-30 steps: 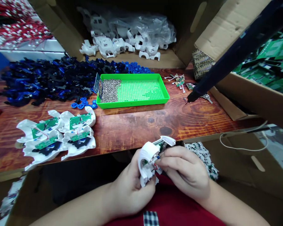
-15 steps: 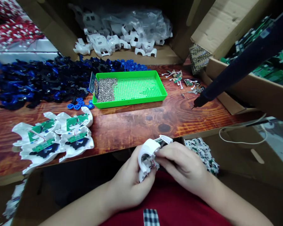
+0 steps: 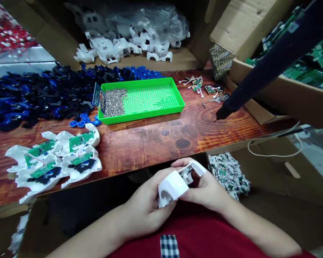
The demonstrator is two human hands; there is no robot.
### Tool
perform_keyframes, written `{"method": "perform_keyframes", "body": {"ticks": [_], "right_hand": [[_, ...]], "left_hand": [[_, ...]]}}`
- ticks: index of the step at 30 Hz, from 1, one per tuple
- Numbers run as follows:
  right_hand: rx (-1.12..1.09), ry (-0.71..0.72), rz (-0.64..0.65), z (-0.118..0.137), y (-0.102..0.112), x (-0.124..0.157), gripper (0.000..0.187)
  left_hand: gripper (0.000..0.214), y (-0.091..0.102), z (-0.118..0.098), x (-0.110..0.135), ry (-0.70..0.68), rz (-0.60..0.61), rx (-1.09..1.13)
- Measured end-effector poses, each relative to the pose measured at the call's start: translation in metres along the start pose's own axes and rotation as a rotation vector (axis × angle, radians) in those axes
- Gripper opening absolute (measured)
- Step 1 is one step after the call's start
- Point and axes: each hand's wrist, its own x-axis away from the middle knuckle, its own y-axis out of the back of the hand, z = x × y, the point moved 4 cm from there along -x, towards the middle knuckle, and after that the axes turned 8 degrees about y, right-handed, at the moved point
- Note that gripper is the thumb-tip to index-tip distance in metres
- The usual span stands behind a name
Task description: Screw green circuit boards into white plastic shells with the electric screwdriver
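Both hands hold one white plastic shell [image 3: 174, 183] just below the table's front edge, over a red lap. My left hand [image 3: 146, 208] wraps its fingers round the shell's lower left side. From the right, my right hand [image 3: 207, 188] grips it, fingers closed around its far end. The shell's smooth outer face points toward me, and its inside is mostly hidden. On the table at the left lie several white shells with green circuit boards [image 3: 54, 159] fitted in them.
A green tray [image 3: 161, 104] holds a heap of small screws [image 3: 113, 102]. Blue and black plastic parts [image 3: 37, 96] are piled at the back left, white shells [image 3: 123, 44] in a carton behind. A dark hanging screwdriver [image 3: 258, 71] points down at the right, by cartons of green boards [image 3: 309, 68].
The shell has been turned in my hands so its smooth outer face shows instead of its inside. My right fingers moved from the opening to the shell's far end. The view shifted slightly right.
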Motion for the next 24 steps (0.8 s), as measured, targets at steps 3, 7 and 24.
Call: {"method": "perform_keyframes", "body": {"ticks": [3, 7, 24], "right_hand": [[-0.035, 0.006, -0.047, 0.002, 0.001, 0.0, 0.045], [-0.052, 0.037, -0.095, 0.001, 0.003, 0.003, 0.041], [-0.403, 0.032, -0.189, -0.013, 0.04, 0.012, 0.044]], "left_hand": [[0.055, -0.001, 0.001, 0.001, -0.003, 0.013, -0.03], [0.056, -0.003, -0.003, -0.003, -0.041, 0.048, -0.11], [0.076, -0.03, -0.008, -0.037, 0.2, 0.047, -0.225]]}}
